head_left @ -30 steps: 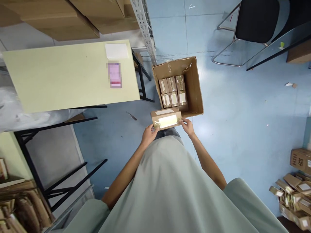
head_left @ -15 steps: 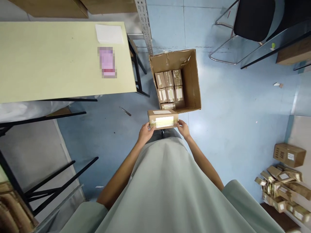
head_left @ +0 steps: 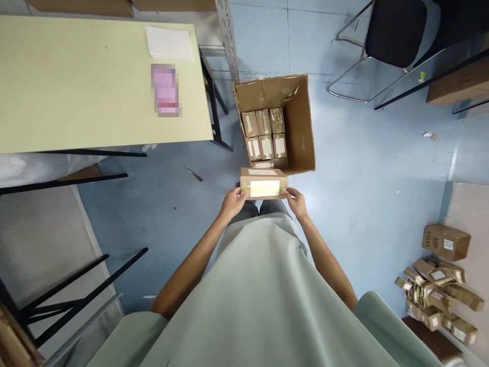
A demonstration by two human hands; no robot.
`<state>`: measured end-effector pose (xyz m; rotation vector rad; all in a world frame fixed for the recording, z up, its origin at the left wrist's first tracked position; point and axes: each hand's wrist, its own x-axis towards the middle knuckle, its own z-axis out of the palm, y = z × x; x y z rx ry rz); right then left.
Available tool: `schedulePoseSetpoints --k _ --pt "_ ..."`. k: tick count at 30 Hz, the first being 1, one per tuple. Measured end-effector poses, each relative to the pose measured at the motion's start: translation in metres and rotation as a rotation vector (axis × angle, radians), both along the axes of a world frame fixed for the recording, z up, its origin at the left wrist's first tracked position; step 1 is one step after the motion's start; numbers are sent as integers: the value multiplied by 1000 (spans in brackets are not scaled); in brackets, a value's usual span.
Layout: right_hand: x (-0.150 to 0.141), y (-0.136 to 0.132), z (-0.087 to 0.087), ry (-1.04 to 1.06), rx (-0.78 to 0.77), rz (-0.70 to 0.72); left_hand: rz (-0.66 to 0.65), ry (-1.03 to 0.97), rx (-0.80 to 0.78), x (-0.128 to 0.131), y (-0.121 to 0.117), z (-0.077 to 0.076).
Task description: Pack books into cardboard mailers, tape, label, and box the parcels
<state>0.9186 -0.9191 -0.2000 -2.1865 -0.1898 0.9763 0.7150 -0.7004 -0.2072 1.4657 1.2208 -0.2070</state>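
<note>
I hold a small brown cardboard box [head_left: 263, 182] with a white label and clear tape, level in front of my body. My left hand [head_left: 232, 201] grips its left end and my right hand [head_left: 296, 200] grips its right end, fingers curled around the edges. Just beyond it on the blue floor stands a large open carton [head_left: 301, 127] with several similar small boxes [head_left: 264, 133] packed in rows in its left part; the right part of the carton shows bare cardboard.
A pale yellow table [head_left: 76, 86] with a white sheet [head_left: 168, 43] stands at the left, a metal rack upright [head_left: 226, 35] beside it. A black chair [head_left: 385, 35] is at the upper right. A pile of small boxes [head_left: 435, 290] lies at the right. A small knife-like tool [head_left: 193, 174] lies on the floor.
The view has shifted, so the table and carton sit slightly lower and closer. The held box has moved a little right and toward the carton's near edge, both hands still on it.
</note>
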Motion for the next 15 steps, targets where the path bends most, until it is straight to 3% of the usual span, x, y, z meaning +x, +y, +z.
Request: schedulePoseSetpoints --k 7,15 --pt "38 -4 -5 19 -15 55 24 48 -76 30 -18 5" --pt "117 -31 -32 25 -47 14 21 67 -110 113 -58 0"
